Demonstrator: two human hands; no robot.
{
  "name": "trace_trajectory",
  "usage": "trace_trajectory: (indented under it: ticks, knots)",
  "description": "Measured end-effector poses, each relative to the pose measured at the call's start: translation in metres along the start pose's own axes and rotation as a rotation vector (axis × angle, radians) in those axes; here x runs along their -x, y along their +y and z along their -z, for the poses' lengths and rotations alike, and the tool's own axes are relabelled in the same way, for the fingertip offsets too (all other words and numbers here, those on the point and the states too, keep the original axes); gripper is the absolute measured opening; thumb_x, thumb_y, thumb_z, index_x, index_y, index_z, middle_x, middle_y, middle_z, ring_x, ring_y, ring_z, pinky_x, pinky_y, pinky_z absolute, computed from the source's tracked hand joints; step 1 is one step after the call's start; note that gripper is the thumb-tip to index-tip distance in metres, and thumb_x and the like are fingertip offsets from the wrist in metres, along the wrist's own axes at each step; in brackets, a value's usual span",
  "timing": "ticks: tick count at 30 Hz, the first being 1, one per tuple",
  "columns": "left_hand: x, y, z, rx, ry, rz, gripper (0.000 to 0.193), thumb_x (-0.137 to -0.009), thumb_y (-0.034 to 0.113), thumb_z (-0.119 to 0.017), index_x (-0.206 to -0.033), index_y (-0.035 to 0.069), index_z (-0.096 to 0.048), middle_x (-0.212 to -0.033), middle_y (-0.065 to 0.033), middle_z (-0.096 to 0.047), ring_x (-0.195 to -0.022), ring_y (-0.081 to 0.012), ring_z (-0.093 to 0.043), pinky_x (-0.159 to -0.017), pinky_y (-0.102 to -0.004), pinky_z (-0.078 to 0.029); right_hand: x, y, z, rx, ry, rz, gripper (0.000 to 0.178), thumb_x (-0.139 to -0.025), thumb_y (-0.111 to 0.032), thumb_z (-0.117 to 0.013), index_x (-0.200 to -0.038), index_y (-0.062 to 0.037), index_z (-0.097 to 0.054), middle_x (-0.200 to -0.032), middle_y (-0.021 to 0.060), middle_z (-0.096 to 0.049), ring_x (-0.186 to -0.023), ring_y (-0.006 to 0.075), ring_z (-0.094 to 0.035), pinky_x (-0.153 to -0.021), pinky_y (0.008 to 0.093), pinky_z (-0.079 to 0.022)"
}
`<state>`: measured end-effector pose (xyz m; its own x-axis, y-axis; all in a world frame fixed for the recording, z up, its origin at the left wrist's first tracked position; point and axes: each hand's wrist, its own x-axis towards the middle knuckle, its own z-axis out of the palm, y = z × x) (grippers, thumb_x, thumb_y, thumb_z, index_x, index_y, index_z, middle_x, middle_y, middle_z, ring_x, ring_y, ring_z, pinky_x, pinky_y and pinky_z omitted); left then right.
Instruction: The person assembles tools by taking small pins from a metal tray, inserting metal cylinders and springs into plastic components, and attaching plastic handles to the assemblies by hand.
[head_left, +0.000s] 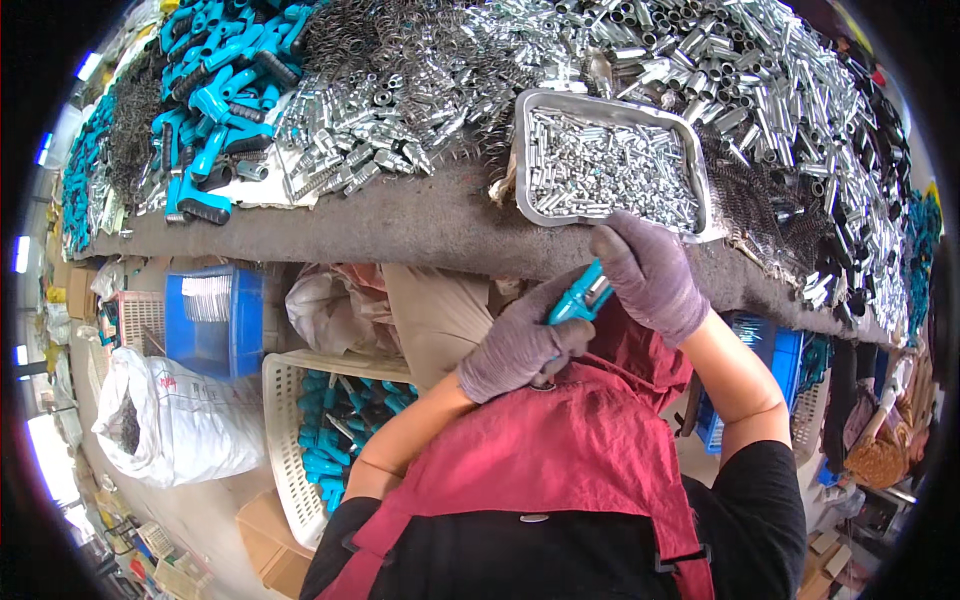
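Note:
In front of the red apron, my left hand (512,348), in a grey-purple knit glove, is wrapped round a teal pistol-shaped housing (577,302). A metal piece shows at the housing's upper end. My right hand (652,278), gloved alike, is closed at that end, thumb and fingers drawn together. Whatever lies between its fingertips is hidden. Just beyond the right hand, at the bench edge, stands a metal tray (527,190) filled with small silvery pins.
Heaps cover the bench (380,222): teal housings (215,95) at left, dark springs (345,50), metal fittings (385,150), and metal tubes (740,60) at right. Below at left are a cream crate (285,440) of teal pieces, a blue bin (215,345) and a white sack (190,420).

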<state>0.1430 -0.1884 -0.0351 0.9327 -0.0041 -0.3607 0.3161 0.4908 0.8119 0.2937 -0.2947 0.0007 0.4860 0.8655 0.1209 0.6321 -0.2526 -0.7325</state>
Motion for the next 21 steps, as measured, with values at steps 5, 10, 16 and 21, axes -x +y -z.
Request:
trace_trajectory:
  ticks: [5, 10, 16, 21]
  knots:
    - [-0.006, -0.012, 0.017, 0.156, 0.227, -0.061, 0.042, -0.084, 0.023, -0.06, -0.118, 0.007, -0.042, -0.067, -0.0041, -0.052, -0.041, -0.007, -0.04, -0.033, -0.0193, -0.029, -0.059, 0.039, 0.001, -0.102, -0.224, 0.009, 0.032, -0.088, -0.035, -0.055, -0.096, -0.0047, -0.062, -0.084, 0.0148, -0.06, -0.079, 0.0308, -0.059, -0.071, 0.0365, -0.048]
    - [-0.008, -0.021, 0.035, 0.168, 0.284, -0.157, 0.039, -0.085, 0.032, -0.06, -0.111, 0.008, -0.043, -0.065, -0.003, -0.049, -0.039, -0.0069, -0.04, -0.031, -0.019, -0.029, -0.106, 0.075, -0.024, 0.543, -0.009, 0.187, 0.029, -0.082, -0.029, -0.061, -0.102, -0.0073, -0.063, -0.1, 0.014, -0.059, -0.094, 0.029, -0.058, -0.084, 0.0388, -0.046]
    - [-0.009, -0.023, 0.04, 0.169, 0.32, -0.168, 0.034, -0.086, 0.032, -0.059, -0.104, 0.008, -0.044, -0.064, -0.0031, -0.049, -0.038, -0.0072, -0.04, -0.031, -0.0199, -0.029, -0.111, 0.069, -0.024, 0.629, -0.102, 0.143, 0.027, -0.079, -0.027, -0.061, -0.101, -0.0101, -0.064, -0.1, 0.0153, -0.058, -0.094, 0.0325, -0.057, -0.084, 0.0412, -0.046]
    - [-0.016, -0.021, 0.042, 0.18, 0.331, -0.163, 0.03, -0.084, 0.026, -0.059, -0.103, 0.006, -0.046, -0.064, -0.0042, -0.051, -0.037, -0.0077, -0.04, -0.031, -0.0208, -0.03, -0.106, 0.059, -0.021, 0.663, 0.069, 0.153, 0.016, -0.082, -0.023, -0.058, -0.085, -0.008, -0.062, -0.087, 0.0125, -0.061, -0.084, 0.031, -0.06, -0.074, 0.0409, -0.049]
